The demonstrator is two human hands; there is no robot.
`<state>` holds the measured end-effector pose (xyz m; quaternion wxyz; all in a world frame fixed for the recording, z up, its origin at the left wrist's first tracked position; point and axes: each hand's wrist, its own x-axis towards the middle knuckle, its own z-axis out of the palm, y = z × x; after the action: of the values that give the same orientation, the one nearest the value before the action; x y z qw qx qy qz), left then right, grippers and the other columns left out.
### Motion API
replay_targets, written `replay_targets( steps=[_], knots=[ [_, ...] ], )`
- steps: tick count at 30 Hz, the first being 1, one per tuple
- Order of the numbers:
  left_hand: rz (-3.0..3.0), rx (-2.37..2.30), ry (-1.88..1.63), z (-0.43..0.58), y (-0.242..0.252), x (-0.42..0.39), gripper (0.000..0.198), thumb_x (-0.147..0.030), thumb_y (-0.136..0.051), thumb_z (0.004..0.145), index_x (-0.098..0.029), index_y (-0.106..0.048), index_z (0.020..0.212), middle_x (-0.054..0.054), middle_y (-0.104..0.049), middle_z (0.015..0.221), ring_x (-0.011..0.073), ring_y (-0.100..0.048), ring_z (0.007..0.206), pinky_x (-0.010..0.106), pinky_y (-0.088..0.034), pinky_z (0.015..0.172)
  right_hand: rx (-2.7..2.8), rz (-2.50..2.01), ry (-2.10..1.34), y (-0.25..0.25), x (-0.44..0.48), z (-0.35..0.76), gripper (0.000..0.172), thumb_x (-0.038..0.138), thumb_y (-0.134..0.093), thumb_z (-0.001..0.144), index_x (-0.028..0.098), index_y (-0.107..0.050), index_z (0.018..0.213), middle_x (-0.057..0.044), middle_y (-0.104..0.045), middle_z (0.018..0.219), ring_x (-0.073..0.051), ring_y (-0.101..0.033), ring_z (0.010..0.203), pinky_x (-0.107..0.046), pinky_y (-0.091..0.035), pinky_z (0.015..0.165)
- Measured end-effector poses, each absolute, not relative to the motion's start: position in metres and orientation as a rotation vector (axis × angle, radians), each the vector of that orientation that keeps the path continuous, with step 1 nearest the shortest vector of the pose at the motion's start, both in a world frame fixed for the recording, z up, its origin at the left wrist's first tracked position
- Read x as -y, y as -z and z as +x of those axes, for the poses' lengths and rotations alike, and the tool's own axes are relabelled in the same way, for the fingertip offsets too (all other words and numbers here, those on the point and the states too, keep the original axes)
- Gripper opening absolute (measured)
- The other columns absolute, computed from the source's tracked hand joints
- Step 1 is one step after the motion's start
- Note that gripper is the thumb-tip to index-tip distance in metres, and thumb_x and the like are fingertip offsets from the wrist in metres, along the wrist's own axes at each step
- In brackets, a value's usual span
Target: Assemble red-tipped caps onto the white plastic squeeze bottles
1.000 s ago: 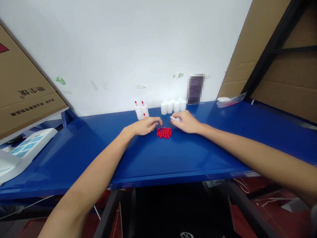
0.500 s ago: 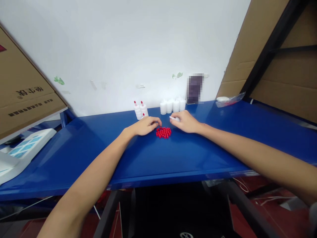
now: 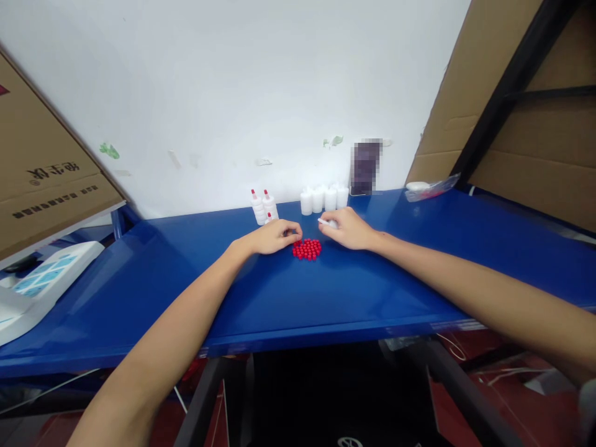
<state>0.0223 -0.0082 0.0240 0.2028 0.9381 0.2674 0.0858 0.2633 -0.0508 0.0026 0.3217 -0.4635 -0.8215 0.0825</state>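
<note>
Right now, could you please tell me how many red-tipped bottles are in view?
3. The left bottle and right bottle stand side by side near the wall; the front bottle is mostly hidden by the left hand. Others may be hidden there too.

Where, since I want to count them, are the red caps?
The red caps lie near the centre of the head view, on the blue table, between the left hand and right hand, slightly lower in frame.

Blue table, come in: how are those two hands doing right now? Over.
Left hand at the red caps, grip unclear. Right hand holds a white piece. Caps clustered on the blue table. Red-tipped bottles just beyond left hand.
</note>
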Motion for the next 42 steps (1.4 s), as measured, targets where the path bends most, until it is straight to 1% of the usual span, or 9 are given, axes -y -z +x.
replay_targets(
  steps=[6, 10, 13, 19, 25, 33, 37, 42],
  knots=[
    [2.654, -0.808, -0.252, 0.0225, -0.0221, 0.0069, 0.031, -0.039, -0.041, 0.098, -0.017, -0.06, 0.089, 0.001, -0.062, 0.075, 0.014, -0.053, 0.067, 0.027, -0.038, 0.068, 2.157, -1.22, -0.214, -0.003, 0.0514, 0.2634, 0.023, 0.03, -0.051, 0.085, 0.016, -0.062, 0.07, 0.001, -0.055, 0.061, -0.013, -0.047, 0.06, -0.028, -0.028, 0.061],
    [2.743, -0.833, -0.263, 0.0256, -0.0199, 0.0103, 0.037, -0.042, -0.037, 0.101, -0.018, -0.055, 0.08, 0.001, -0.058, 0.068, 0.0145, -0.051, 0.064, 0.029, -0.035, 0.065, 2.152, -1.217, -0.216, -0.0032, 0.0517, 0.2627, 0.023, 0.03, -0.052, 0.085, 0.016, -0.061, 0.069, 0.001, -0.053, 0.06, -0.013, -0.045, 0.059, -0.028, -0.028, 0.06],
    [2.803, -0.836, -0.235, 0.0282, -0.0192, 0.0129, 0.039, -0.042, -0.036, 0.102, -0.018, -0.053, 0.076, 0.002, -0.058, 0.066, 0.0153, -0.051, 0.062, 0.03, -0.033, 0.064, 2.154, -1.218, -0.209, -0.0037, 0.0518, 0.2621, 0.023, 0.03, -0.052, 0.084, 0.016, -0.061, 0.069, 0.001, -0.053, 0.06, -0.013, -0.045, 0.059, -0.028, -0.028, 0.06],
    [2.826, -0.824, -0.217, 0.0285, -0.0169, 0.0094, 0.037, -0.04, -0.038, 0.1, -0.018, -0.054, 0.075, 0.002, -0.058, 0.065, 0.0153, -0.05, 0.06, 0.03, -0.033, 0.062, 2.155, -1.223, -0.208, -0.003, 0.051, 0.2631, 0.023, 0.03, -0.051, 0.084, 0.016, -0.062, 0.069, 0.001, -0.054, 0.06, -0.013, -0.045, 0.059, -0.028, -0.028, 0.061],
    [2.795, -0.808, -0.203, 0.0263, -0.0182, 0.0088, 0.035, -0.039, -0.038, 0.1, -0.018, -0.052, 0.076, 0.001, -0.057, 0.066, 0.0146, -0.05, 0.06, 0.03, -0.033, 0.063, 2.155, -1.223, -0.213, -0.0028, 0.0516, 0.2636, 0.023, 0.03, -0.051, 0.085, 0.016, -0.062, 0.07, 0.0, -0.056, 0.061, -0.014, -0.048, 0.061, -0.029, -0.029, 0.062],
    [2.807, -0.92, -0.143, 0.0241, -0.0214, 0.0121, 0.047, -0.05, -0.036, 0.101, -0.018, -0.055, 0.072, 0.004, -0.058, 0.064, 0.015, -0.049, 0.057, 0.031, -0.033, 0.06, 2.163, -1.218, -0.216, -0.0042, 0.0519, 0.2629, 0.024, 0.03, -0.051, 0.086, 0.016, -0.063, 0.07, 0.0, -0.058, 0.062, -0.014, -0.048, 0.061, -0.029, -0.029, 0.062],
    [2.826, -0.947, -0.083, 0.0249, -0.0213, 0.0133, 0.051, -0.05, -0.034, 0.102, -0.017, -0.056, 0.069, 0.005, -0.06, 0.064, 0.0153, -0.049, 0.057, 0.031, -0.032, 0.06, 2.158, -1.212, -0.216, -0.0037, 0.0516, 0.2631, 0.023, 0.029, -0.051, 0.085, 0.016, -0.062, 0.07, 0.0, -0.055, 0.061, -0.013, -0.047, 0.061, -0.029, -0.028, 0.062],
    [2.898, -0.94, -0.076, 0.0255, -0.0191, 0.0125, 0.052, -0.046, -0.031, 0.103, -0.017, -0.059, 0.071, 0.005, -0.062, 0.066, 0.0156, -0.051, 0.058, 0.029, -0.032, 0.059, 2.157, -1.221, -0.216, -0.0033, 0.0512, 0.2629, 0.023, 0.029, -0.051, 0.085, 0.016, -0.061, 0.069, 0.001, -0.053, 0.06, -0.012, -0.046, 0.059, -0.028, -0.027, 0.06]
  ],
)
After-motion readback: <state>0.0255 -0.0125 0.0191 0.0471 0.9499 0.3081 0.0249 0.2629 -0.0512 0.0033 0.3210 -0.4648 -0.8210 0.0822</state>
